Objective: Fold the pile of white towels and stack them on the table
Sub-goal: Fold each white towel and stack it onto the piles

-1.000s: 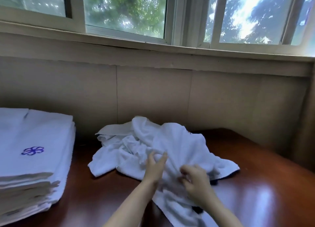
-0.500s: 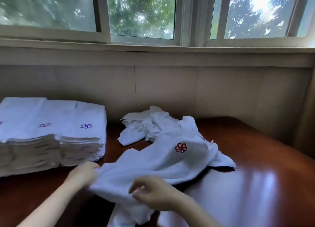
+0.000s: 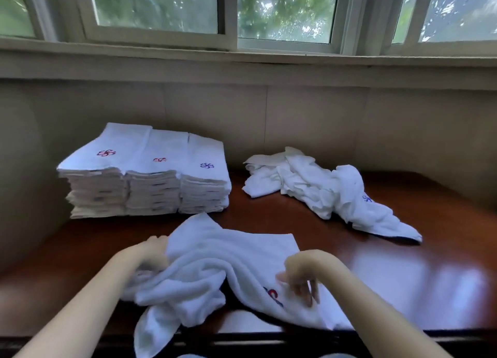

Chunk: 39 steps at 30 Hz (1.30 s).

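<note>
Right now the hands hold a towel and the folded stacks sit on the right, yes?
No. In the head view the folded stacks sit on the left; the crumpled pile is on the right. The left hand and right hand do hold a towel.

Bunched towel (image 3: 215, 260) is hiding the fingertips of the left hand (image 3: 152, 252) where they are curling into the cloth. Blur is smearing the fingers of the right hand (image 3: 301, 277), so its grip is not reading; it is also covering part of the towel's red-blue logo (image 3: 272, 295). Frame bottom is cutting off the hanging towel corner and both forearms (image 3: 80, 312). Loose pile (image 3: 322, 188) is folding over its blue logo (image 3: 367, 198). Layer count in the folded stacks (image 3: 145, 185) is running too fine to tell.
</note>
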Each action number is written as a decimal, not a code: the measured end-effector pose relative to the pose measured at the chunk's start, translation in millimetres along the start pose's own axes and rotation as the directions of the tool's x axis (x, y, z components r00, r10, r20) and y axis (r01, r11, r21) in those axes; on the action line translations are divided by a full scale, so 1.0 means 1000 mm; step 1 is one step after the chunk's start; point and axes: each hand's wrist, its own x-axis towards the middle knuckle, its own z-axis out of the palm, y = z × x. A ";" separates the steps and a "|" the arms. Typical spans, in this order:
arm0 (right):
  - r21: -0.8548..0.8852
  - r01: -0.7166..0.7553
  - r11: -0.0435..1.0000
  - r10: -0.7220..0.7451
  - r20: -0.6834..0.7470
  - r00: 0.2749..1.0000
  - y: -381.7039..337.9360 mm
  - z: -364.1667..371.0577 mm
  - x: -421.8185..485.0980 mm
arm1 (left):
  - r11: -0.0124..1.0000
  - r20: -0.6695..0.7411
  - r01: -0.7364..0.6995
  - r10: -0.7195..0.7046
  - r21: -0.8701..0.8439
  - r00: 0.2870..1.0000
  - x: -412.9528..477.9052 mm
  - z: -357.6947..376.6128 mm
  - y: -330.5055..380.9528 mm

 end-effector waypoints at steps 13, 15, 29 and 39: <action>-0.119 0.521 0.845 -0.520 -0.402 0.753 -0.101 -0.025 0.035 | 0.737 -0.330 -0.598 0.506 -0.316 0.797 -0.051 -0.026 0.011; -0.100 0.529 0.843 -0.527 -0.354 0.773 -0.103 -0.032 0.034 | 0.768 -0.298 -0.601 0.534 -0.219 0.791 -0.059 -0.038 0.010; 0.360 0.762 0.538 -0.314 -0.754 0.578 -0.085 -0.040 0.014 | 0.757 -0.439 -0.590 0.446 -0.280 0.780 -0.053 -0.032 -0.009; -0.246 0.319 0.915 -0.398 -0.670 0.626 -0.064 -0.098 -0.001 | 0.969 0.484 -0.005 -0.118 0.245 0.867 -0.039 -0.065 -0.037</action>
